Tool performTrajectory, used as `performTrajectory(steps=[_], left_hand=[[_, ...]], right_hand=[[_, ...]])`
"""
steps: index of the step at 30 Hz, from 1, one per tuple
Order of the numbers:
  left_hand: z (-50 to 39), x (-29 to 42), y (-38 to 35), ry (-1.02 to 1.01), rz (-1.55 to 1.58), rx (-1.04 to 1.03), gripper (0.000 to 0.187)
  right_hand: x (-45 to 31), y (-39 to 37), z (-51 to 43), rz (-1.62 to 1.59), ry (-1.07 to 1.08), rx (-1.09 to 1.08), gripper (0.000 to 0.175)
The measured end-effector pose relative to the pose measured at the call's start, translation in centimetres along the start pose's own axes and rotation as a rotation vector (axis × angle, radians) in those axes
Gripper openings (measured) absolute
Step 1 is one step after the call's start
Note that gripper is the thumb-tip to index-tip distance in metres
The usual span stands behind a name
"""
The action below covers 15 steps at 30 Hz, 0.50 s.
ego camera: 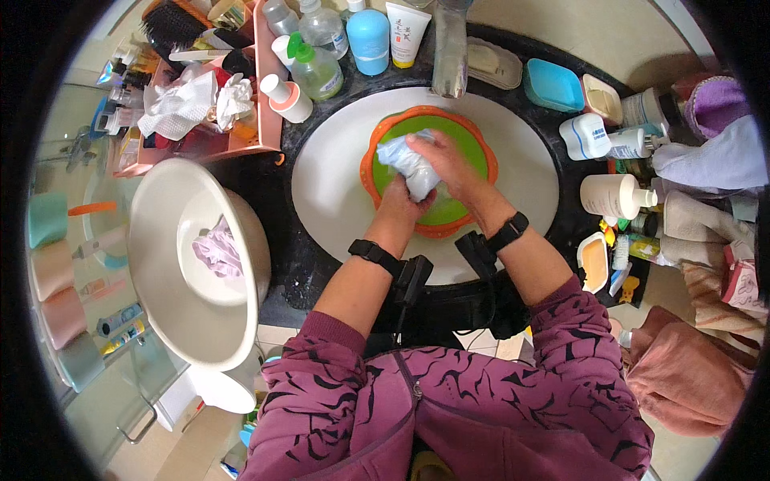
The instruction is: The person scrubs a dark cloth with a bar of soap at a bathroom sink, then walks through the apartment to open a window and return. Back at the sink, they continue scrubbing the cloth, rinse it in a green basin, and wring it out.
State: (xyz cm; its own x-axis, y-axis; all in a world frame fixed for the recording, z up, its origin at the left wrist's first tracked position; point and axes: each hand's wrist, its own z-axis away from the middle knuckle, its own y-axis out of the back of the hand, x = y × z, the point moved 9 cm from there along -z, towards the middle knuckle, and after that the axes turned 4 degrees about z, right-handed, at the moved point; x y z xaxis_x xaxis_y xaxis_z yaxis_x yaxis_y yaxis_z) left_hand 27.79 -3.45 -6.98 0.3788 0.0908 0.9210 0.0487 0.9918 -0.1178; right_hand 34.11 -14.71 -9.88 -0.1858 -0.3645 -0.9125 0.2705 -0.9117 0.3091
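Observation:
Both my hands hold a wet, light blue and white cloth [410, 161] bunched up over a green basin with an orange scalloped rim [492, 162]. My left hand [404, 198] grips it from below and the left. From the upper right, my right hand [444, 159] is closed on the cloth. The basin sits inside a white oval sink [325, 180], under a metal faucet [450, 60]. To the left, a large off-white basin [153, 258] contains a crumpled pale pink cloth [219, 249]. I cannot tell how much water the green basin holds.
A pink organizer [271, 90] full of toiletries stands at the upper left. Bottles, including a green pump bottle [316, 72], line the back of the black counter [289, 252]. Soap dishes such as a blue one [552, 85], a white pump bottle [613, 196] and towels [686, 367] are at right.

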Motion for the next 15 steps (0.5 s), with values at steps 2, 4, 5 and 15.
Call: performTrajectory(steps=[2,4,5,15], left_hand=[[-0.6,-2.4,0.1,0.195,0.642,0.101,0.042],[-0.6,-5.0,1.4,0.283,0.905,0.412,0.041],[-0.3,-6.3,2.0,0.341,0.92,0.575,0.04],[0.5,-9.9,-1.8,0.751,0.798,0.456,0.04]], right_hand=[[-2.7,2.3,0.6,0.468,0.284,0.239,0.034],[-1.5,4.0,0.7,0.649,0.133,0.338,0.032],[-1.9,5.0,1.2,0.723,0.149,0.463,0.031],[-3.8,0.1,-0.5,0.717,0.103,-0.249,0.049]])
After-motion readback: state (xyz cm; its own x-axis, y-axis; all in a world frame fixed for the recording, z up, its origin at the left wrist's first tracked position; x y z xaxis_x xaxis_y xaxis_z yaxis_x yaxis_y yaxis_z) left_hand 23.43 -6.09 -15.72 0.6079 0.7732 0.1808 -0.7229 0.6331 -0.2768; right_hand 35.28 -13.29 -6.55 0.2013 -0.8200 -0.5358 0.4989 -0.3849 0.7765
